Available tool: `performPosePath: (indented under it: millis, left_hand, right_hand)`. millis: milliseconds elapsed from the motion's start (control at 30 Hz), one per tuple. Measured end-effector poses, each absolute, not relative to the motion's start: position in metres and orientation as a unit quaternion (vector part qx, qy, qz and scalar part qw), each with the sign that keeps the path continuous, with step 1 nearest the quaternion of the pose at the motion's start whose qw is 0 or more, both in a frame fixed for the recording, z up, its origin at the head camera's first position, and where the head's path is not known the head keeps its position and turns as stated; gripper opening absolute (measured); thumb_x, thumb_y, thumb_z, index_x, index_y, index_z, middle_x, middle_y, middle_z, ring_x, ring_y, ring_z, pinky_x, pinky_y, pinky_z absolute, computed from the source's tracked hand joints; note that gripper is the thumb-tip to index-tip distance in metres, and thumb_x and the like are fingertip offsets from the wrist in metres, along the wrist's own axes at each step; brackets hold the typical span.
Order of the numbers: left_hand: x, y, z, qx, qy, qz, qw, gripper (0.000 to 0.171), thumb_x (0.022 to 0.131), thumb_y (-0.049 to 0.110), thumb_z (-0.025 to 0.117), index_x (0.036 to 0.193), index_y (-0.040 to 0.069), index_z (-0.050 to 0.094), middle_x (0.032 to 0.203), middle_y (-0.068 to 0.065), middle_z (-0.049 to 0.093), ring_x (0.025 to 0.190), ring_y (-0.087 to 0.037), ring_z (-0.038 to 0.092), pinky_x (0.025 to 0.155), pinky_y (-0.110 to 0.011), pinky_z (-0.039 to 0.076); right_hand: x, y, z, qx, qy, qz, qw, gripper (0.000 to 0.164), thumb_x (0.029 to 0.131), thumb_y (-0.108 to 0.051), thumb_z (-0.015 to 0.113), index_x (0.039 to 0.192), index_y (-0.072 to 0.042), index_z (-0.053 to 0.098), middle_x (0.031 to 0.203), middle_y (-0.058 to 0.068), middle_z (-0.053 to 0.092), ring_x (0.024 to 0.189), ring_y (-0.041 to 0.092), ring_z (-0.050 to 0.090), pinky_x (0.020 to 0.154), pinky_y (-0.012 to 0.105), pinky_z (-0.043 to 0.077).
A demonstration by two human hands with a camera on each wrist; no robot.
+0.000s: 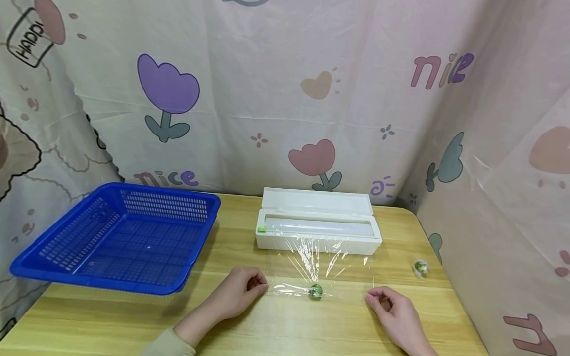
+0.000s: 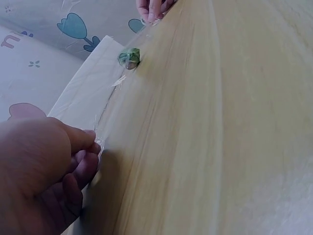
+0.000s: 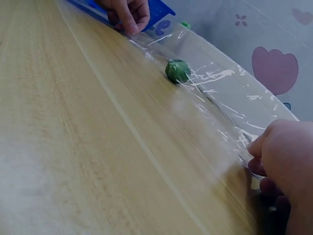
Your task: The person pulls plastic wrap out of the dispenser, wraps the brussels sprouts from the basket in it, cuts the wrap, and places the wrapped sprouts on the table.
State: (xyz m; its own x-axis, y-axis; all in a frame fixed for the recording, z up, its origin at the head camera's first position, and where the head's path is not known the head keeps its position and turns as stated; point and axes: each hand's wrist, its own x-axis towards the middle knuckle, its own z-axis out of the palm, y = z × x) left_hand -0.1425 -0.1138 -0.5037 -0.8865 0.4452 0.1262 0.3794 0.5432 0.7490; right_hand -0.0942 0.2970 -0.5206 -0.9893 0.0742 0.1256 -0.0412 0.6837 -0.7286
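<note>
A sheet of clear plastic wrap [image 1: 307, 267] stretches from a white dispenser box [image 1: 318, 243] toward the person. My left hand [image 1: 242, 292] pinches its near left corner between thumb and fingers. At the near right corner my right hand [image 1: 396, 316] pinches the film the same way. Between the hands sits a small round green vegetable, like a Brussels sprout [image 1: 315, 291], at the film's near edge; the right wrist view shows the sprout [image 3: 177, 71] beside the glossy wrap. Inside the open-lidded box lies the roll of wrap [image 1: 318, 227].
A blue plastic basket [image 1: 111, 287] with mesh sides stands at the left of the wooden table [image 1: 285, 331]. Toward the right edge lies another small green item in clear wrap [image 1: 420, 268]. Printed curtains [image 1: 249, 148] hang behind the table and at its sides.
</note>
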Motion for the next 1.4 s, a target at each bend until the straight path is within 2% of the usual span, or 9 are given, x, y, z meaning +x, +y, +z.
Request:
performPosePath:
  millis: [267,533,667,800,933,1033,1200,1333,1400]
  left_hand:
    - [-0.143,-0.111,-0.502,0.224,0.887,0.402,0.034,0.013,0.097,0.01,0.076,0.088,0.019,0.074,0.077,0.015,0.063,0.071,-0.002,0.059,0.066,-0.026,0.053]
    - [-0.143,-0.112,-0.502,0.225,0.889,0.398,0.022,0.014,0.094,0.004,0.077,0.088,0.017,0.074,0.077,0.014,0.064,0.07,-0.001,0.059,0.066,-0.025,0.053]
    - [-0.143,-0.113,-0.501,0.223,0.889,0.398,0.028,0.013,0.094,0.007,0.078,0.089,0.018,0.074,0.078,0.015,0.064,0.072,-0.002,0.059,0.067,-0.026,0.054]
    - [-0.143,-0.113,-0.497,0.218,0.889,0.403,0.025,0.009,0.095,0.01,0.079,0.091,0.018,0.074,0.08,0.015,0.065,0.072,-0.003,0.06,0.068,-0.026,0.054]
    - [-0.142,-0.11,-0.491,0.213,0.884,0.417,0.007,0.007,0.094,0.011,0.08,0.096,0.016,0.076,0.087,0.013,0.068,0.074,-0.004,0.062,0.067,-0.027,0.055]
    - [-0.14,-0.101,-0.487,0.231,0.873,0.43,0.0,0.01,0.094,0.01,0.08,0.102,0.014,0.078,0.097,0.01,0.072,0.077,-0.004,0.064,0.067,-0.026,0.056]
    - [-0.14,-0.073,-0.486,0.3,0.858,0.417,-0.014,0.015,0.094,0.014,0.082,0.108,0.016,0.081,0.108,0.011,0.075,0.075,0.002,0.062,0.068,-0.022,0.055]
    - [-0.142,-0.049,-0.488,0.343,0.861,0.376,-0.025,0.016,0.094,0.021,0.083,0.11,0.022,0.083,0.11,0.017,0.074,0.069,0.009,0.058,0.066,-0.015,0.05]
    - [-0.144,-0.039,-0.49,0.361,0.864,0.348,-0.036,0.017,0.094,0.024,0.084,0.11,0.026,0.083,0.11,0.019,0.073,0.072,0.009,0.058,0.068,-0.014,0.05]
  right_hand:
    - [-0.095,0.295,-0.522,-0.007,-0.922,0.371,0.105,0.006,0.095,-0.017,0.083,0.093,-0.02,0.078,0.078,-0.014,0.064,0.061,0.007,0.05,0.056,0.025,0.042]
    - [-0.095,0.296,-0.523,0.012,-0.924,0.36,0.127,0.009,0.098,-0.022,0.08,0.094,-0.014,0.08,0.081,-0.015,0.064,0.062,0.005,0.047,0.056,0.025,0.04]
    - [-0.095,0.297,-0.524,0.028,-0.913,0.381,0.14,0.003,0.097,-0.013,0.08,0.094,-0.013,0.08,0.082,-0.013,0.065,0.061,0.005,0.047,0.054,0.024,0.041]
    - [-0.097,0.299,-0.522,0.044,-0.891,0.422,0.162,0.01,0.094,-0.001,0.079,0.096,-0.011,0.08,0.083,-0.008,0.069,0.056,0.006,0.046,0.048,0.023,0.04]
    - [-0.098,0.297,-0.518,0.056,-0.868,0.461,0.175,0.015,0.093,0.003,0.078,0.1,-0.011,0.079,0.087,-0.002,0.07,0.051,0.005,0.044,0.043,0.023,0.037]
    - [-0.1,0.291,-0.515,0.102,-0.848,0.488,0.18,0.02,0.092,0.007,0.078,0.104,-0.009,0.078,0.089,0.001,0.068,0.05,0.005,0.044,0.041,0.023,0.037]
    - [-0.108,0.265,-0.514,0.248,-0.817,0.487,0.184,0.029,0.086,0.013,0.079,0.109,-0.003,0.076,0.096,0.007,0.07,0.053,0.006,0.048,0.043,0.02,0.04]
    - [-0.115,0.242,-0.514,0.305,-0.822,0.455,0.159,0.027,0.087,0.005,0.082,0.111,-0.008,0.077,0.105,0.003,0.072,0.059,0.001,0.05,0.049,0.017,0.044]
    - [-0.117,0.233,-0.514,0.314,-0.831,0.437,0.143,0.025,0.089,-0.001,0.083,0.112,-0.01,0.078,0.109,0.0,0.071,0.064,-0.001,0.052,0.051,0.018,0.046]
